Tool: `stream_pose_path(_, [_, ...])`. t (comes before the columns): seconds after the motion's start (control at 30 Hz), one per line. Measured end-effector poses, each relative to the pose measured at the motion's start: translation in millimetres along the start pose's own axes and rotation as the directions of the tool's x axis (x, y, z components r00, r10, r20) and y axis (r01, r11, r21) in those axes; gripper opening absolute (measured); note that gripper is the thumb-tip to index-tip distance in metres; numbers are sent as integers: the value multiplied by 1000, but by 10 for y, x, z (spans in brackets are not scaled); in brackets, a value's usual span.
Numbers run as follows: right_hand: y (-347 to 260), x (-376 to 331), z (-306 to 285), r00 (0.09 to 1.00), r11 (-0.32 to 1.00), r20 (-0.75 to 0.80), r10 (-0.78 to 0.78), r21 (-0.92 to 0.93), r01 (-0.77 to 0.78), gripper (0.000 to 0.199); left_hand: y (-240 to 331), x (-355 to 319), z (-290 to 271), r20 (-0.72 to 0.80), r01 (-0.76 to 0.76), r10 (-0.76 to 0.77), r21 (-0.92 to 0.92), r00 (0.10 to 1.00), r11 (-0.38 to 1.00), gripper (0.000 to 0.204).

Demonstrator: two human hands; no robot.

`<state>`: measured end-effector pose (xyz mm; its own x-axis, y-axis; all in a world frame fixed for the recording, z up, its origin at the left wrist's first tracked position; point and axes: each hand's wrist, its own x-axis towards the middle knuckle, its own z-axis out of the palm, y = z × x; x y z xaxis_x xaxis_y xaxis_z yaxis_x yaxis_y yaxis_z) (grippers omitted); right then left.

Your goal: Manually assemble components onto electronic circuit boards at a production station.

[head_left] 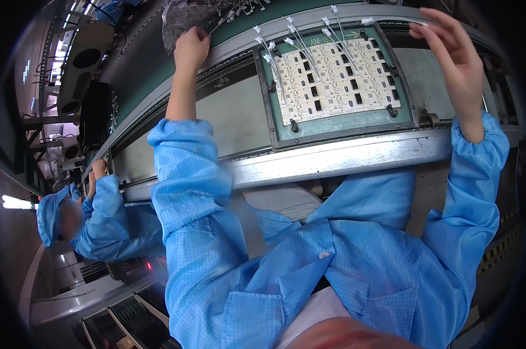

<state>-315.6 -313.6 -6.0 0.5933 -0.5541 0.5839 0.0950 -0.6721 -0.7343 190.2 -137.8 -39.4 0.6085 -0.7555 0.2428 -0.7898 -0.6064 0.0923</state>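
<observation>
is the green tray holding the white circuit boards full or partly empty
Full: the green metal-framed tray shows white circuit boards in every row, with no bare slot visible.

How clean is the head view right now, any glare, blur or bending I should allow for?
Head view: sharp at the centre on the tray of white circuit boards; the metal conveyor rail bows with fisheye and shows soft glare; corners are black vignette; the left hand and right hand are evenly lit, barely blurred.

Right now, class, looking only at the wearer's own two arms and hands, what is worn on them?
Both arms wear loose light-blue sleeves with a fine grid pattern, gathered by elastic at the wrists. The left hand and right hand are bare, with no gloves.
</observation>
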Motion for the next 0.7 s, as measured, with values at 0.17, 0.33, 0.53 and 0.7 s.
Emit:
stream_pose_path(0.17, [38,-91,179,978,872,41,-206,-445,202,20,265,-354,-226,-238,-169,41,-552,971,817,22])
stream_pose_path(0.33, [-12,-148,542,929,774,220,-298,-513,370,14,901,-792,-422,-247,-290,166,-896,955,335,15])
stream_pose_path(0.53, [-29,-264,687,874,847,443,-200,-370,382,10,1449,-1357,-674,-65,-161,292,-934,954,318,16])
stream_pose_path(0.7, [-20,-288,707,890,851,431,-150,-403,338,9,1520,-1492,-639,-121,-211,321,-941,939,263,18])
